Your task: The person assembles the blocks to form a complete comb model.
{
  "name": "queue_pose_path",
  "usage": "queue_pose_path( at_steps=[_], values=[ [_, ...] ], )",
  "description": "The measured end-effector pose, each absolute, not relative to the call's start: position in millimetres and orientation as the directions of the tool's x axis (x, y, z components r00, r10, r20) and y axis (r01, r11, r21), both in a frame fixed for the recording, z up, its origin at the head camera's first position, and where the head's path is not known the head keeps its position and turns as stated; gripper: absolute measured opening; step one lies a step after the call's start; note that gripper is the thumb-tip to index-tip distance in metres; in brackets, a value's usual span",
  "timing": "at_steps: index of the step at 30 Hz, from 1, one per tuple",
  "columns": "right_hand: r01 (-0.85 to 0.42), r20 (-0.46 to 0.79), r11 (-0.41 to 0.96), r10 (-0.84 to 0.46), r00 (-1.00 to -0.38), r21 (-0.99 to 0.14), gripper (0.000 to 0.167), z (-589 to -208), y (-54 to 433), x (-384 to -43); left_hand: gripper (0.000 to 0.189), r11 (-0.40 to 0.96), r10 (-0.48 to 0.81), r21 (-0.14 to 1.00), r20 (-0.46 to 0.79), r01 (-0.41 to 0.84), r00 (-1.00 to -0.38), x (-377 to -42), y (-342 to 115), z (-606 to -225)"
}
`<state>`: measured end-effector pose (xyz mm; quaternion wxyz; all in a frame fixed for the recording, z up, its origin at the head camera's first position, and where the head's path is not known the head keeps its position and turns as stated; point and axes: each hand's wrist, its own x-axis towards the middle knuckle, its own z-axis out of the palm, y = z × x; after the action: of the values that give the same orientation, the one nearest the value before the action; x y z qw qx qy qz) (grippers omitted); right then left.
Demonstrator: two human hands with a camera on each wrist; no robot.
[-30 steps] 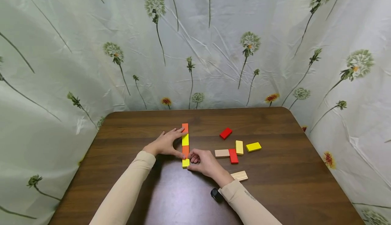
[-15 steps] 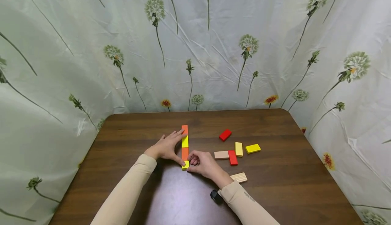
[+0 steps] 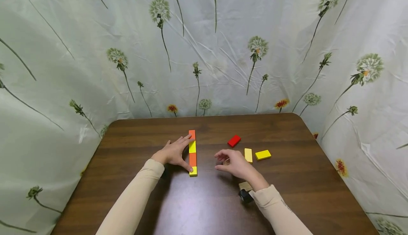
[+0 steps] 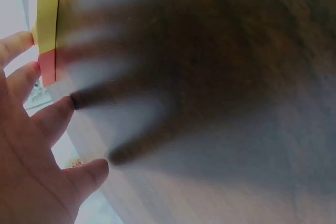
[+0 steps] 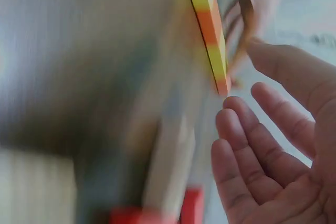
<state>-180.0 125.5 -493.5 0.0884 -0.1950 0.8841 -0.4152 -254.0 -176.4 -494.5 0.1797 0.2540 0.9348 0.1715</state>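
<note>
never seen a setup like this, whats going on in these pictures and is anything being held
No machine here, just a person's left hand and right hand. The wide picture is taken from the head; the two close ones, partly blurred, from each wrist. On the brown table lies a straight row of four orange and yellow blocks. To its right are loose ones, including a red block and a yellow block. The left hand touches the row; the right appears to hold nothing.
</note>
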Motion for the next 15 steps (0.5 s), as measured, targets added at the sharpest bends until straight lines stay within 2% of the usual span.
queue_pose_path(
  at_steps=[7, 15],
  values=[
    [-0.177, -0.001, 0.704, -0.244, -0.970, -0.688, 0.041, -495, 183, -192, 0.129, 0.833, 0.506, 0.406, -0.285, 0.375, -0.814, -263, -173, -494],
    [-0.105, 0.012, 0.790, -0.123, -0.992, -0.603, 0.048, -502, 200, -209, 0.130, 0.846, 0.481, 0.418, -0.325, 0.333, -0.815, -275, -167, -491]
  ],
)
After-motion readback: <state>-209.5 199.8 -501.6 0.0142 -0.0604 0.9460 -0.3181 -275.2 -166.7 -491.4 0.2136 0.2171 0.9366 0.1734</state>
